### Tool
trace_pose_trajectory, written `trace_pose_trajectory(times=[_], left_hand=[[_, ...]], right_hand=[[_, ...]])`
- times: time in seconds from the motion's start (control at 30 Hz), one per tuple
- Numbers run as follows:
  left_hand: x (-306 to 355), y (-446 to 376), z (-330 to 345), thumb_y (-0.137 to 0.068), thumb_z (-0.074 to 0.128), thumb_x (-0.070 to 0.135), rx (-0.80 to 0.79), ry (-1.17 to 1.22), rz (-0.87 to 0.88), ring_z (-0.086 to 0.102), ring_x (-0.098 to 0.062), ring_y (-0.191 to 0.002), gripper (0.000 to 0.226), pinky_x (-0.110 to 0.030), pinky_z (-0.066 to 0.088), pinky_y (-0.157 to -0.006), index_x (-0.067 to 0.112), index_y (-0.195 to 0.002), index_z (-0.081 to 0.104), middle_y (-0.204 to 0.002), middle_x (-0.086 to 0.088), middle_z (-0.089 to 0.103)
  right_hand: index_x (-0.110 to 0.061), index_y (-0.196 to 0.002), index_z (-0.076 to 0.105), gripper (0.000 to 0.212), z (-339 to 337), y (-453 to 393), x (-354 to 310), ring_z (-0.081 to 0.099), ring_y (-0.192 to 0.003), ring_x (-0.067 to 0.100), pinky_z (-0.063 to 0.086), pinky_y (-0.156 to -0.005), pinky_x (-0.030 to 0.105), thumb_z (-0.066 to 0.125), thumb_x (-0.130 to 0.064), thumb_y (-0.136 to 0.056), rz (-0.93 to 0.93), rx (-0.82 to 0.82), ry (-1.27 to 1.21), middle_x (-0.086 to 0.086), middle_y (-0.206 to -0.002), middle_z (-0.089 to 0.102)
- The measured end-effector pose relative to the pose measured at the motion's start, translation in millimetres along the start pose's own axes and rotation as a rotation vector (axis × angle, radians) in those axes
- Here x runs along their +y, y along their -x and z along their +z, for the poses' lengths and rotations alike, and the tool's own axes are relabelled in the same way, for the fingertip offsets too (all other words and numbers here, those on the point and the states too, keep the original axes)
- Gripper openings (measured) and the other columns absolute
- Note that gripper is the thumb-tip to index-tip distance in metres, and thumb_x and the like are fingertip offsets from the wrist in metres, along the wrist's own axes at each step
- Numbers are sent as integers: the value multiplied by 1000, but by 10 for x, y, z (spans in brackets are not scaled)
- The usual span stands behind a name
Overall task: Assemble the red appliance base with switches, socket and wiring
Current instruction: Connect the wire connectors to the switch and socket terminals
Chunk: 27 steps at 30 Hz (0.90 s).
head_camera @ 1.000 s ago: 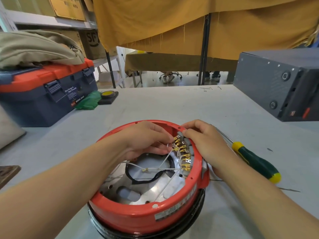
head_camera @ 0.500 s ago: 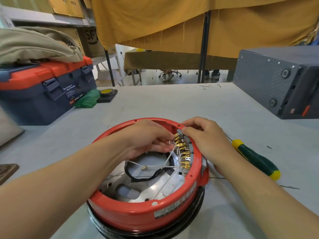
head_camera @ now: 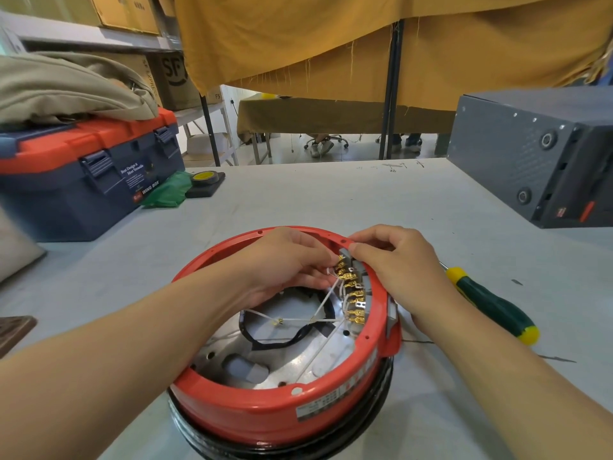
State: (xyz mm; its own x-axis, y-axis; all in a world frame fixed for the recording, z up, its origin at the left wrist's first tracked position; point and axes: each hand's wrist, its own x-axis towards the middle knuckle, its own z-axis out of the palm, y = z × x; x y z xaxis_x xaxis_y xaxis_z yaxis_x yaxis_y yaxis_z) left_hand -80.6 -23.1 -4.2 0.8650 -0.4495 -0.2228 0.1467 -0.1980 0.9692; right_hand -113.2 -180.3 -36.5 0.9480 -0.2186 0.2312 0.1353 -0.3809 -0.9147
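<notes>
The red appliance base point(head_camera: 265, 416) lies upside down on the grey table, its metal inside open to me. A row of grey switches with brass terminals point(head_camera: 353, 290) lines its right inner wall, and white wires point(head_camera: 323, 322) run from them across the middle. My left hand point(head_camera: 285, 260) reaches inside and pinches a white wire end at the topmost terminal. My right hand point(head_camera: 394, 260) rests over the right rim, thumb and finger pressing the top grey switch point(head_camera: 345, 252).
A green and yellow screwdriver point(head_camera: 491, 305) lies right of the base. A dark grey box point(head_camera: 537, 151) stands at the far right. At the left are a blue and orange toolbox point(head_camera: 83, 174), a green cloth and a tape roll point(head_camera: 205, 179).
Both hands stay at the top terminal with only small finger shifts; my left fingers have closed in on the wire end. The view has tilted slightly.
</notes>
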Motion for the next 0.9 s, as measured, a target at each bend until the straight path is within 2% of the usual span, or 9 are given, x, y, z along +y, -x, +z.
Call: trace_pose_trajectory(times=[0.13, 0.3, 0.57, 0.9], left_hand=[[-2, 0, -4, -85, 63, 3, 12, -41, -17, 63, -11, -51, 12, -14, 50, -49, 1, -73, 64, -56, -7, 65], [-4, 3, -5, -86, 63, 7, 15, -78, -14, 62, -11, -52, 10, -14, 47, -44, 1, -78, 64, -62, -8, 63], [-5, -29, -7, -85, 59, 0, 26, -59, -24, 62, -10, -50, 10, -14, 46, -44, -1, -77, 64, -57, -7, 62], [-25, -87, 9, -86, 57, 0, 44, -94, 21, 53, -9, -47, 14, -15, 44, -45, -1, -73, 63, -56, -8, 58]], right_hand=[[-20, -87, 71, 5, -3, 5, -3, 62, -73, 5, 47, -56, 10, 69, -22, -83, -12, 27, -8, -5, -79, 67], [-18, -80, 68, 5, -6, 5, -8, 62, -74, 6, 48, -62, 17, 70, -21, -82, -13, 43, -16, -6, -78, 66], [-18, -75, 68, 8, 16, 1, 18, 66, -76, 15, 54, -66, 27, 70, -16, -83, 28, 23, -113, -1, -78, 68], [-16, -77, 69, 7, 9, 13, 17, 67, -75, 16, 56, -68, 29, 69, -15, -84, 38, 14, -140, 1, -79, 69]])
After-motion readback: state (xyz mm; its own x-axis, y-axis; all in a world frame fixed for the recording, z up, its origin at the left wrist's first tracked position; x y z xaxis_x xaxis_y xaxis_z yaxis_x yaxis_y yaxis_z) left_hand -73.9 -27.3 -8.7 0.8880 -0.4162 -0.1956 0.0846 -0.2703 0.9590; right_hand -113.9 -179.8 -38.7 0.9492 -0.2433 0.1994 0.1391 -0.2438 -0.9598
